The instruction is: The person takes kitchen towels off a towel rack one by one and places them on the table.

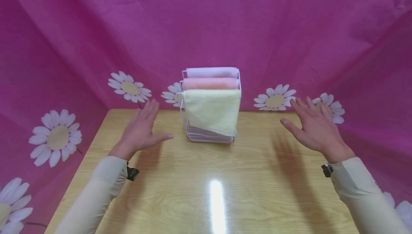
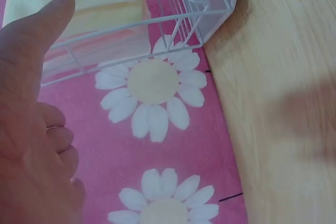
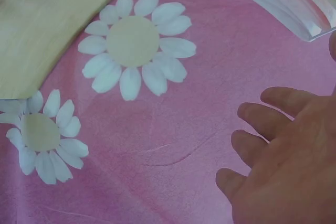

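Observation:
A white wire rack (image 1: 185,121) stands at the back middle of the wooden table. Three folded cloths hang on it: a pale yellow one (image 1: 212,110) in front, a pink one (image 1: 210,83) behind it, and a whitish one (image 1: 212,72) at the rear. My left hand (image 1: 140,130) hovers left of the rack, fingers straight and thumb spread toward it, holding nothing. On the other side, farther off, my right hand (image 1: 317,130) is held above the table with its fingers spread and touches nothing. The left wrist view shows the rack's wire side (image 2: 142,24) beyond the thumb.
A purple-pink cloth with white daisies (image 1: 58,137) hangs behind and beside the table (image 1: 257,184). The table's back edge lies just behind the rack. A bright light reflection (image 1: 218,205) shows on the tabletop near the front.

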`<state>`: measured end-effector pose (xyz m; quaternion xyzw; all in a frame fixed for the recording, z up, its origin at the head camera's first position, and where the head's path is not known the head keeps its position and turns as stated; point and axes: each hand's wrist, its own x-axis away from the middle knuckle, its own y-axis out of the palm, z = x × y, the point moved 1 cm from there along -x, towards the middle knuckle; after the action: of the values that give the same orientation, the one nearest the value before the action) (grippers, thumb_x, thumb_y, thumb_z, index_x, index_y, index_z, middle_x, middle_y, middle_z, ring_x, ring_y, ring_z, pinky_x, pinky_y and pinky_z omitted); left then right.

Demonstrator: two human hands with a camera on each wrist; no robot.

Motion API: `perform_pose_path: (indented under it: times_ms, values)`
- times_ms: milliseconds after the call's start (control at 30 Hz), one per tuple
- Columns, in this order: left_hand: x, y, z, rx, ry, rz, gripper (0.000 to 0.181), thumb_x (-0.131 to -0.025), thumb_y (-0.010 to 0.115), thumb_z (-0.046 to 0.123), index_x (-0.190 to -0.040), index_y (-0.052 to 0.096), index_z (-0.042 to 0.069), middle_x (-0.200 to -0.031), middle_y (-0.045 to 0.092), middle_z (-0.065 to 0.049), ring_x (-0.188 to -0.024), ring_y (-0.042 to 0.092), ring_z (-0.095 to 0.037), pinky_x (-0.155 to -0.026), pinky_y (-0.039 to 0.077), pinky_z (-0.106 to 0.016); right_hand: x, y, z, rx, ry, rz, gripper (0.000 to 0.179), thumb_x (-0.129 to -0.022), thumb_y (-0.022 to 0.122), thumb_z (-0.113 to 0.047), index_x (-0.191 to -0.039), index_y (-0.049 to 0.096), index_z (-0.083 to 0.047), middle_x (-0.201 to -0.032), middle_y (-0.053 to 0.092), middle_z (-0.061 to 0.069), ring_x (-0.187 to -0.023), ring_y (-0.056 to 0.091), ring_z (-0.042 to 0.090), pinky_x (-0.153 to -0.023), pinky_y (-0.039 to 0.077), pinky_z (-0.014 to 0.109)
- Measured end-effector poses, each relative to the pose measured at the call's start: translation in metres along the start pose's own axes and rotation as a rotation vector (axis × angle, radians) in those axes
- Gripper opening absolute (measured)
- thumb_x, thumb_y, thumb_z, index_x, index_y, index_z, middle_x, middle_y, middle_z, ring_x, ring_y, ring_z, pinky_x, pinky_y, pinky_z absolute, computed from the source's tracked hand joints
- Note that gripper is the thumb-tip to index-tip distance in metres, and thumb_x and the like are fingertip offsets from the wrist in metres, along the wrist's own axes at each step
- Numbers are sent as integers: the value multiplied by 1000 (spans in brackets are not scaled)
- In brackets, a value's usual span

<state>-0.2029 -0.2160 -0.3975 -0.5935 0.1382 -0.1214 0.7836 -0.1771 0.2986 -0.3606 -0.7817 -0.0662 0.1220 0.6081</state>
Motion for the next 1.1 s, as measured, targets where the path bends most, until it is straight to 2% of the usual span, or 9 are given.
perform_pose_path:
  times_ms: [233,367,500,633,833,1000,1100]
  values:
    - [-11,20,4,127,-4,17,121,-78,73,70,-162,9,10,-168,7,-8,-154,5,-27,-125,13,-52,-2,0,-4,-5,-24,28,81,-102,45,-56,-159,23,-4,-164,20,20,-152,3,37,-122,-10,59]
    - [-16,33,7,227,-45,13,121,-76,77,67,-162,10,14,-168,9,-6,-153,6,-25,-124,16,-51,-5,1,-6,-6,-39,37,80,-102,46,-55,-159,22,-4,-162,23,22,-153,1,35,-122,-10,58]
    - [-20,49,10,350,-83,23,117,-78,81,59,-162,15,12,-167,14,-8,-153,12,-27,-124,19,-52,-5,0,-9,-12,-44,39,80,-102,47,-55,-159,24,-3,-162,25,23,-153,0,33,-122,-8,60]
    - [-23,65,12,462,-104,55,108,-79,85,49,-159,26,7,-164,26,-12,-150,23,-30,-122,25,-50,-5,1,-13,-30,-63,62,80,-102,50,-53,-158,25,-3,-161,26,22,-153,7,35,-122,5,64]
    - [-32,85,13,615,-176,112,91,-82,86,32,-154,38,3,-156,40,-16,-143,36,-34,-118,35,-49,-6,3,-20,-37,-94,124,76,-100,55,-49,-159,28,-7,-157,37,20,-142,34,44,-111,32,67]
    - [-36,96,15,774,-223,124,84,-82,86,24,-151,43,4,-155,42,-15,-139,41,-39,-113,41,-51,-11,3,-29,-43,-125,152,70,-100,57,-46,-153,39,-3,-149,48,20,-132,46,44,-106,40,64]
    - [-38,104,15,858,-218,141,79,-83,85,14,-149,44,-1,-154,43,-16,-140,40,-38,-114,40,-48,-14,4,-35,-76,-136,174,65,-100,60,-42,-147,47,0,-142,55,21,-126,51,44,-102,43,63]
